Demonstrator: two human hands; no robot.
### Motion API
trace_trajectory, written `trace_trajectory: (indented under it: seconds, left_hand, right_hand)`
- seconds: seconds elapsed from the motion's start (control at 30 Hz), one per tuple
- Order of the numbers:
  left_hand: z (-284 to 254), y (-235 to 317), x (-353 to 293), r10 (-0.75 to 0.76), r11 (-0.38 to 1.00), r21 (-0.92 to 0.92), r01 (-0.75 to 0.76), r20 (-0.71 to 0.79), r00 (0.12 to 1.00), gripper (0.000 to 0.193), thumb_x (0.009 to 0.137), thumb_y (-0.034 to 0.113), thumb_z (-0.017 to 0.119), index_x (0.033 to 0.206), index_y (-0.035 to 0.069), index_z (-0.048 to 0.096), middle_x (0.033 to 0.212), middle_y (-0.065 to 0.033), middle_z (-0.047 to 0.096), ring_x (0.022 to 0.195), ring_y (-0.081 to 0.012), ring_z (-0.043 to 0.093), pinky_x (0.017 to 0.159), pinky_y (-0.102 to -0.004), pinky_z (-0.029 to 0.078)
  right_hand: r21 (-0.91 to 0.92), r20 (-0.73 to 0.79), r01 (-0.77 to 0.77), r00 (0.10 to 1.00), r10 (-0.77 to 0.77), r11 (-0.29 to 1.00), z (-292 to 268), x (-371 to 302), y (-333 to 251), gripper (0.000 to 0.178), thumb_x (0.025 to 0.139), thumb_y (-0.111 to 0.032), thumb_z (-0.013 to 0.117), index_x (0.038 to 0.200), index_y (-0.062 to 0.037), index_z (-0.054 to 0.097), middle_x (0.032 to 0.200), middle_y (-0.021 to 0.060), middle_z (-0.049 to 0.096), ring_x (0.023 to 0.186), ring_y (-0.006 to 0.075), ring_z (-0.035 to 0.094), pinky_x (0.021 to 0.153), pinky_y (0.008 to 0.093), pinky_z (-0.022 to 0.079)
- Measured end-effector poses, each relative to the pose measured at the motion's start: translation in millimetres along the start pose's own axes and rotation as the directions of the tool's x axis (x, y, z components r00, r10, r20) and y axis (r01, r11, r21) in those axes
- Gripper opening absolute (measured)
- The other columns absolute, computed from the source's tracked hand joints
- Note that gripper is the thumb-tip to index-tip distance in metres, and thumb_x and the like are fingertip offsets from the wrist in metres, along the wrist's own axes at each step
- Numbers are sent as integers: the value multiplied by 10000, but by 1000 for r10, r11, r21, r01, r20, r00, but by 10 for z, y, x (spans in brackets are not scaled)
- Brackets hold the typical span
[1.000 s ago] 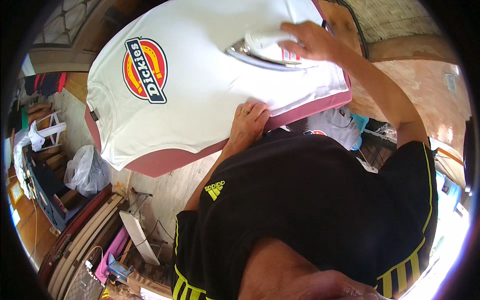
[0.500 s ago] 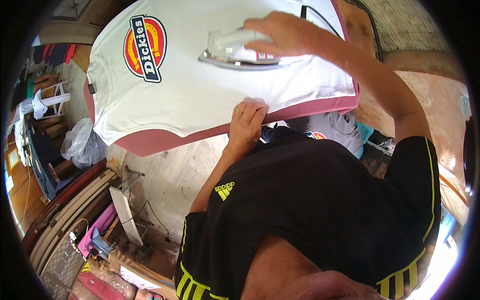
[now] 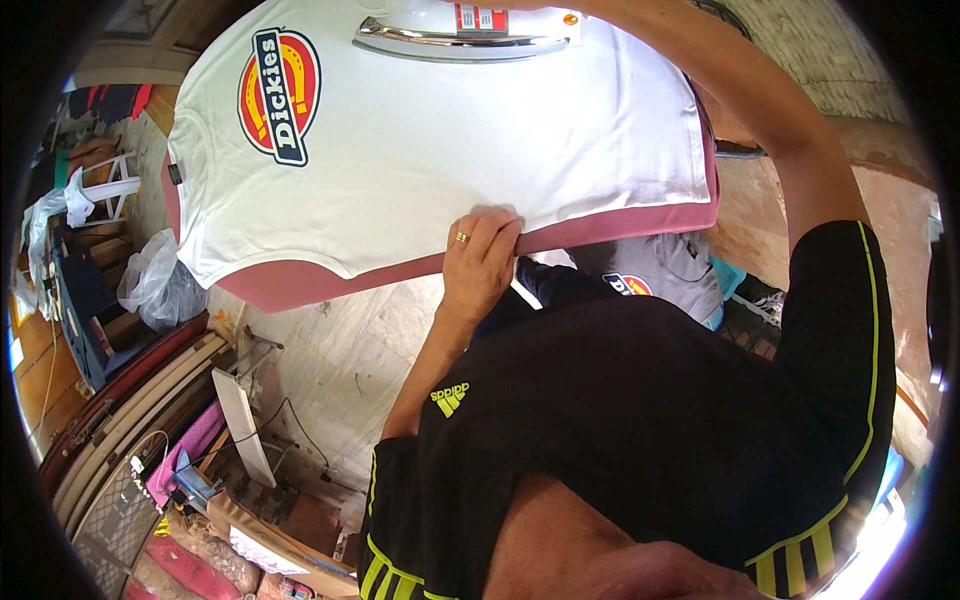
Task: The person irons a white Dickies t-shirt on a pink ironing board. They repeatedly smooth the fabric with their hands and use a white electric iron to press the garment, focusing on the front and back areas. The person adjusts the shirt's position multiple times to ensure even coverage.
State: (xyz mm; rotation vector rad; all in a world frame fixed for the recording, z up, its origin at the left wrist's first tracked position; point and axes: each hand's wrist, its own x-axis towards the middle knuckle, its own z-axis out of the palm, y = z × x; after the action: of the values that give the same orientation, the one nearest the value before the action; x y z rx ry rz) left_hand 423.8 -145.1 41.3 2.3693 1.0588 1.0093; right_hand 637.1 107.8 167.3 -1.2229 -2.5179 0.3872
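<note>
A white T-shirt (image 3: 420,140) with a round red, yellow and navy print lies spread over a dark pink padded ironing board (image 3: 300,285). At the board's near edge, my left hand (image 3: 478,258) has its fingers closed over the shirt's hem. An iron (image 3: 460,43) with a shiny metal base rests on the upper part of the shirt, its handle cut off by the picture's top edge. My right hand (image 3: 592,5) barely shows behind the iron; its fingers are out of the picture, but the iron has moved along with it.
A grey garment (image 3: 665,262) with a similar print lies below the board on the right. At left are a clear plastic bag (image 3: 160,285), a white stool (image 3: 115,190) and long stacked boards (image 3: 135,410). A dark cable (image 3: 310,440) runs over the floor.
The iron has slid away from me and a little left, with my right arm stretching farther. My left hand stays at the hem; the view has shifted slightly.
</note>
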Motion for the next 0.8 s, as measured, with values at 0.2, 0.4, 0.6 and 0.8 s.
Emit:
trace_trajectory:
  seconds: [0.2, 0.4, 0.6, 0.8]
  left_hand:
    - [-19, 27, -5, -72, 997, -40, 73, 28, 997, 297, 727, 14, 737, 1014, 67, 681, 1049, -81, 634, 960, -302, 606, 804, -404, 477]
    - [-26, 88, 367, -186, 982, -8, 187, 64, 981, 333, 864, 187, 741, 1159, 71, 639, 862, -121, 663, 664, -302, 611, 674, -382, 498]
    - [151, 53, 655, -84, 987, 145, 64, 140, 987, 371, 837, 192, 758, 1168, 79, 635, 957, -106, 662, 781, -270, 619, 779, -427, 451]
    - [267, 121, 808, -48, 971, 239, 5, 176, 983, 683, 822, 365, 739, 1388, 56, 514, 1512, -182, 393, 1366, -410, 376, 1020, -602, 310]
  right_hand:
    - [65, 171, 38, 984, -49, 997, 202, -310, -422, 439, 940, -435, 632, 1106, -29, 612, 708, 208, 659, 678, 393, 663, 671, 474, 532]
    - [-8, 280, 31, 960, -28, 999, -128, -636, -251, 403, 928, -408, 639, 1135, -63, 618, 750, 204, 672, 738, 406, 669, 709, 490, 530]
    - [-112, 40, -14, 999, 19, 994, -278, -207, 837, 433, 964, -402, 582, 1067, 15, 633, 785, 260, 654, 752, 414, 667, 716, 487, 530]
    - [-73, -144, -154, 979, 142, 985, -508, -279, 1229, 489, 968, -429, 549, 1105, 25, 669, 979, 284, 695, 906, 439, 685, 827, 481, 542]
